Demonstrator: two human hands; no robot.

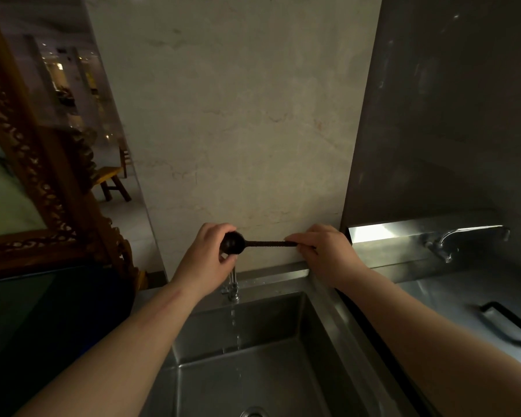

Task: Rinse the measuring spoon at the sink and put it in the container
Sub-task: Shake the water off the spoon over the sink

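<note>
Dim light; the faucet (232, 284) is partly hidden behind our left hand (208, 256), and the sink (310, 332) is cut off at the bottom. Left fingers curl around the measuring spoon (254, 244) bowl, right hand (322, 251) pinches the handle end. Spoon level above the sink's back edge; thin stream falling.

Both bare forearms outstretched, left hand (206, 251) and right hand (322, 251) pinched closed.

Left hand (206, 254) covers the far rim of the measuring spoon (254, 244) bowl; right hand (322, 251) hides the handle end. Faucet (232, 285) top hidden behind left hand. Sink (313, 341) drain cut off at bottom edge.
</note>
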